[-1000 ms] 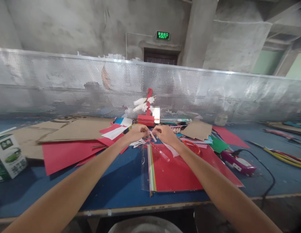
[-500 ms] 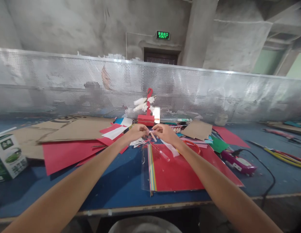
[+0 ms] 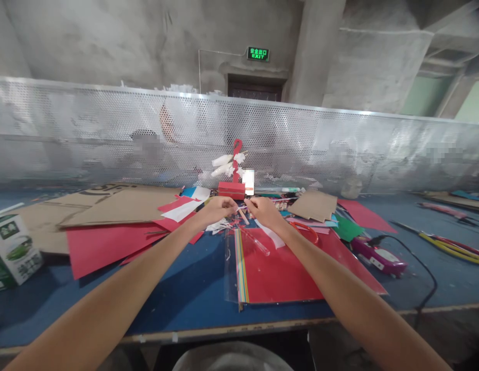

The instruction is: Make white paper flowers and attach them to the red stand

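Blue worktable [image 3: 193, 296], perforated screen [image 3: 108, 116] past its far edge | left hand [image 3: 221, 207], right hand [image 3: 261, 210]: fingertips pinched narrow on a thin pale strip [image 3: 241, 208] | strip: between them, toward the far edge's middle

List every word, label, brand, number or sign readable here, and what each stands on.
"安全出口" on the green-lit sign on the wall
"EXIT" below it, on the same sign
Carton at left: printed characters, too blurred to read
Cardboard: large dark lettering, partly cut off, not readable
Table's front edge: faint marks, too blurred to read
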The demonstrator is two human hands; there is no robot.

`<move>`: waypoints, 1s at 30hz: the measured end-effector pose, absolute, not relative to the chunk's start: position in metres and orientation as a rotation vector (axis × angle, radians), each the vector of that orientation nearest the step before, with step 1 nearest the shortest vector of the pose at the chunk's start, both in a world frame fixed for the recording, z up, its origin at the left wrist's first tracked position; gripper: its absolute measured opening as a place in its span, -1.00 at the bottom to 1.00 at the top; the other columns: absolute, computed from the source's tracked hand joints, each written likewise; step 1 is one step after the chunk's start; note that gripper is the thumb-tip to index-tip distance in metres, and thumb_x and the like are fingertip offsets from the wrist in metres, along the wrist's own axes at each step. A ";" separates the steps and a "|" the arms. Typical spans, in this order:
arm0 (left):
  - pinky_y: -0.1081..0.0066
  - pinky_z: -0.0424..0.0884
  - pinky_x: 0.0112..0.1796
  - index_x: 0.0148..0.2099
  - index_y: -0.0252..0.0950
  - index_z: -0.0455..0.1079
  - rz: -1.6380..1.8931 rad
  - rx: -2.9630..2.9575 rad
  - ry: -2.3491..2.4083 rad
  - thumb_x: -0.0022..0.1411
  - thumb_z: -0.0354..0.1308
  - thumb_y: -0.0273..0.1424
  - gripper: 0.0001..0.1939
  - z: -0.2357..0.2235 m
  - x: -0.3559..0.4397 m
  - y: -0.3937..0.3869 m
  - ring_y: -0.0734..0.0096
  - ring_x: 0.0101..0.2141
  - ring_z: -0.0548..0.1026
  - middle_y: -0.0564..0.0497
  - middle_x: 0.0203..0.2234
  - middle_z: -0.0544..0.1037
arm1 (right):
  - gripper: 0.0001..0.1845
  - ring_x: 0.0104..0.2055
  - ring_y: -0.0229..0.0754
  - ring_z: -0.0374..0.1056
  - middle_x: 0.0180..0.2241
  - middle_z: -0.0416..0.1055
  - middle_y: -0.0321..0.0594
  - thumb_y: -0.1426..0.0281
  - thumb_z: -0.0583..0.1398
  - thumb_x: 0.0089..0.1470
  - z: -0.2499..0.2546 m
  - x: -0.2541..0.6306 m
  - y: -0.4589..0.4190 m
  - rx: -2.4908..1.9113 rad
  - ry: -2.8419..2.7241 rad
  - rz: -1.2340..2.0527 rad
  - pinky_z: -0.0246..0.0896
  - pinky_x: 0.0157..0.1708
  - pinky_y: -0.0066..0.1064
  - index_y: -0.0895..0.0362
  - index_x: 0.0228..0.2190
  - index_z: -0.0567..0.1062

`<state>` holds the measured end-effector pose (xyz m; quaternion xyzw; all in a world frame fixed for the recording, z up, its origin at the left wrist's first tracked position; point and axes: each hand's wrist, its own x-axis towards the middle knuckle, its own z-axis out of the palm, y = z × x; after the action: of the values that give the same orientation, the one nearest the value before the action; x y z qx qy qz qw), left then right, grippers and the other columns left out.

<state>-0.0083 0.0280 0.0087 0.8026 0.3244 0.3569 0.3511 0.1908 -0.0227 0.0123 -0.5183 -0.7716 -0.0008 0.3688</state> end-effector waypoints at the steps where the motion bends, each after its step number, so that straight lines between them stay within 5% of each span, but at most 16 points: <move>1: 0.47 0.35 -0.43 -0.33 -0.34 0.47 0.921 2.100 0.819 0.05 0.26 -0.33 -0.83 0.008 -0.008 0.029 0.45 -0.48 0.47 -0.02 -0.49 0.55 | -0.46 -0.53 -0.25 0.32 -0.64 0.40 -0.24 0.18 -0.01 0.28 0.013 0.190 -0.023 -1.355 -1.978 -0.022 0.00 -0.44 -0.47 0.14 -0.65 0.41; 6: 0.49 0.34 -0.43 -0.34 -0.34 0.46 0.895 2.131 0.795 0.07 0.21 -0.33 -0.84 0.003 -0.006 0.034 0.46 -0.48 0.47 0.00 -0.51 0.54 | -0.41 -0.55 -0.26 0.33 -0.66 0.39 -0.25 0.14 -0.03 0.29 0.014 0.193 -0.024 -1.261 -1.998 0.081 0.04 -0.44 -0.48 0.15 -0.66 0.41; 11: 0.49 0.33 -0.45 -0.36 -0.35 0.46 0.909 2.068 0.881 0.05 0.23 -0.31 -0.82 0.003 -0.007 0.032 0.47 -0.51 0.45 0.02 -0.54 0.52 | -0.71 -0.41 -0.24 0.42 -0.40 0.54 -0.24 0.17 0.18 0.15 0.011 0.195 -0.023 -1.027 -1.995 0.219 0.19 -0.35 -0.49 0.15 -0.35 0.52; 17: 0.50 0.29 -0.49 -0.39 -0.35 0.43 0.903 2.018 0.923 0.05 0.24 -0.28 -0.79 0.009 -0.005 0.025 0.50 -0.55 0.41 0.06 -0.61 0.47 | -0.86 -0.39 -0.24 0.41 -0.39 0.55 -0.23 0.32 0.24 0.09 0.007 0.193 -0.019 -1.008 -2.037 0.184 0.22 -0.30 -0.47 0.14 -0.37 0.53; 30: 0.50 0.31 -0.50 -0.39 -0.34 0.42 0.925 1.978 0.883 0.02 0.27 -0.31 -0.82 0.010 -0.003 0.024 0.50 -0.55 0.42 0.04 -0.56 0.51 | -0.66 -0.50 -0.30 0.32 -0.56 0.46 -0.30 0.33 0.07 0.25 0.008 0.190 -0.018 -1.165 -2.065 0.113 0.04 -0.41 -0.50 0.16 -0.50 0.50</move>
<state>-0.0028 0.0242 0.0104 0.7757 0.3462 0.3626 0.3833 0.1897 -0.0178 0.0083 -0.4550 -0.8066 0.0442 0.3747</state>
